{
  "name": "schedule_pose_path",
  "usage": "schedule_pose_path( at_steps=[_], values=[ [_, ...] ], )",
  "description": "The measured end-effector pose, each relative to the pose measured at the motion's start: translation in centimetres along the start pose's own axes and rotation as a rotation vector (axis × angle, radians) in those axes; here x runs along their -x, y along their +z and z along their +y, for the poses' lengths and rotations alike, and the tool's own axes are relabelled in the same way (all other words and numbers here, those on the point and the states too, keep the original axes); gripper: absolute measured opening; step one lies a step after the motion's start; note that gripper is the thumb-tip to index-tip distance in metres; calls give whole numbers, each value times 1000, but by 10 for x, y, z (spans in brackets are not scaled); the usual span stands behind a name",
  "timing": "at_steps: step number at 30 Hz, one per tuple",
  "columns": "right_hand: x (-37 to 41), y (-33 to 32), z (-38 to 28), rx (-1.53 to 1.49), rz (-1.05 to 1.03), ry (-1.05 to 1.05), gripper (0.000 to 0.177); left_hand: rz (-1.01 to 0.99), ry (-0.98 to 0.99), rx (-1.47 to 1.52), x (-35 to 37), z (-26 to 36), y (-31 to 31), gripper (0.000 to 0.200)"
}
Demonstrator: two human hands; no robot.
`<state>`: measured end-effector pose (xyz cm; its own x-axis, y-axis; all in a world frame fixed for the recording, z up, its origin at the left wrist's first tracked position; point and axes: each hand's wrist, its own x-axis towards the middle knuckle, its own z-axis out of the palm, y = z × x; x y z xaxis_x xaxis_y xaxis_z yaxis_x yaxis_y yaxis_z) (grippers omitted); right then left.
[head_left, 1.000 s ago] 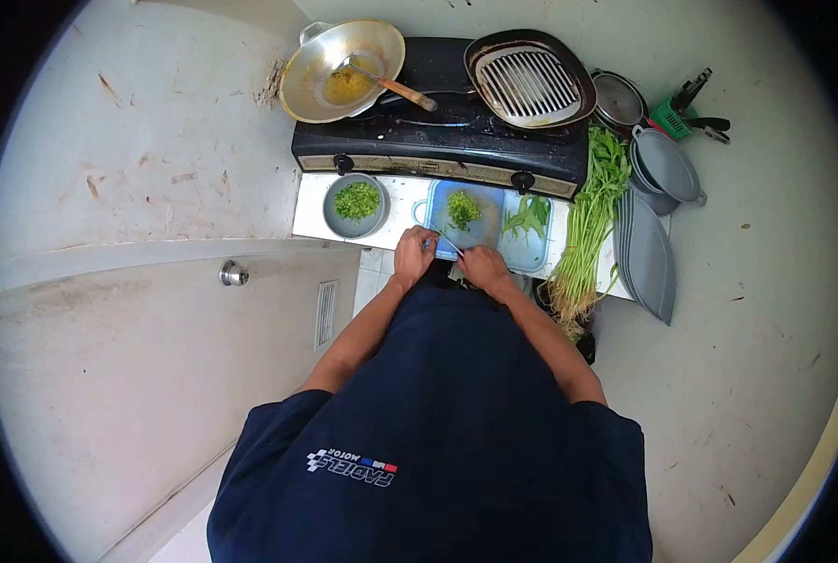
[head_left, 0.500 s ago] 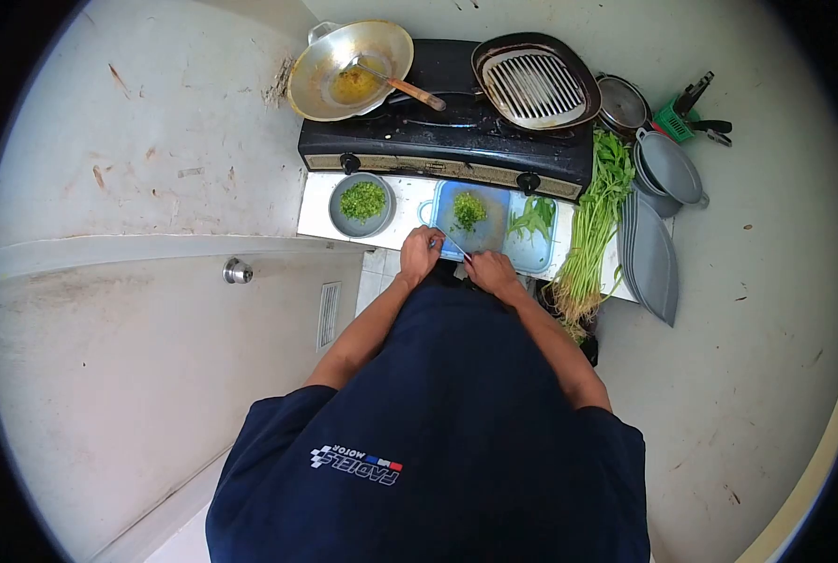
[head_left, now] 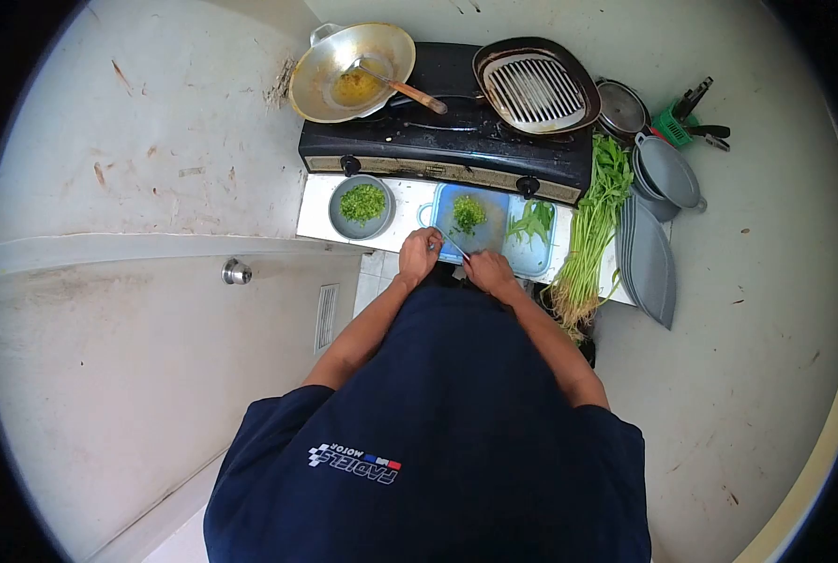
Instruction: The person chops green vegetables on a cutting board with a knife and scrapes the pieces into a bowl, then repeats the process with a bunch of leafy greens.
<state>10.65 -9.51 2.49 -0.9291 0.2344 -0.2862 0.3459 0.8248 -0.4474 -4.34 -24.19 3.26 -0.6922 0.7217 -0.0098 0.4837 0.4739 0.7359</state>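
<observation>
My right hand (head_left: 490,270) is closed round the handle of a knife (head_left: 455,248), its blade slanting up and left over the near edge of the blue chopping board (head_left: 494,239). My left hand (head_left: 421,251) is closed beside the blade's tip, at the board's near left corner; what its fingers pinch, if anything, is hidden. Finely chopped greens (head_left: 468,214) lie in a small heap on the board, just beyond the blade. Some whole green leaves (head_left: 531,220) rest on the board's right part. To the left stands a grey bowl (head_left: 332,212) with more chopped greens.
Behind the board is a black gas stove (head_left: 437,141), bearing a wok (head_left: 311,80) with a wooden-handled ladle (head_left: 417,95) and a grill pan (head_left: 536,92). A bunch of long-stemmed greens (head_left: 592,235) lies at the right, near grey plates (head_left: 649,263) and a green utensil basket (head_left: 672,125).
The view has shifted very slightly. Both hands and the knife stay in nearly the same place, and the chopped heap looks the same.
</observation>
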Motion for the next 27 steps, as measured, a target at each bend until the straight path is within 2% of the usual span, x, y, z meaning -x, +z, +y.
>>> schedule_pose_path(
  at_steps=[9,18,27],
  values=[
    [4,-8,-3,-75,12,6,38,-9,41,-108,2,5,-6,11],
    [3,-12,-7,-11,-57,-2,36,2,86,-147,6,-1,-5,10],
    [1,-11,-5,-5,9,-35,35,28,97,-124,9,-3,-4,10]
  ],
)
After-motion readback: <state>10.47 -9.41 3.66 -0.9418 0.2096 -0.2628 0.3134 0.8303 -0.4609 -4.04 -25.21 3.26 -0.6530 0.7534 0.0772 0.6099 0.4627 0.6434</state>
